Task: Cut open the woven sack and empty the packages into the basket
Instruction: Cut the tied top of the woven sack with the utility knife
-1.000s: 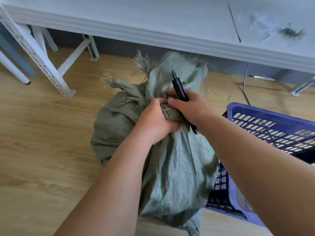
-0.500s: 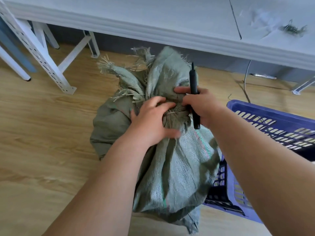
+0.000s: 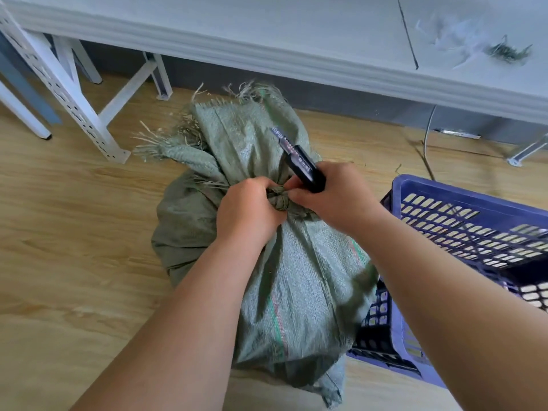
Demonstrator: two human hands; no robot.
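Head view: green woven sack (image 3: pixel 296 262) stands on the wooden floor (image 3: pixel 74 232), just in front of the worktop (image 3: pixel 267 34) edge, neck tied into a knot (image 3: pixel 278 200). Frayed top flaps spread above the knot toward the worktop. Left hand (image 3: pixel 247 213) curled, gripping the gathered neck just left of the knot. Right hand (image 3: pixel 332 197) touches the knot from the right, fingers curled round a black cutter (image 3: pixel 302 164); the cutter tip points up-left over the sack top, blade state too small to tell. Blue slotted basket (image 3: pixel 474 232) sits on the floor to the right, touching the sack's side. Packages not visible, sack closed. White metal legs (image 3: pixel 74 93) at the left under the worktop. Fibre scraps (image 3: pixel 507 51) lie on the worktop near its right end. Grey cable (image 3: pixel 428 126) hangs below the worktop edge on the right.
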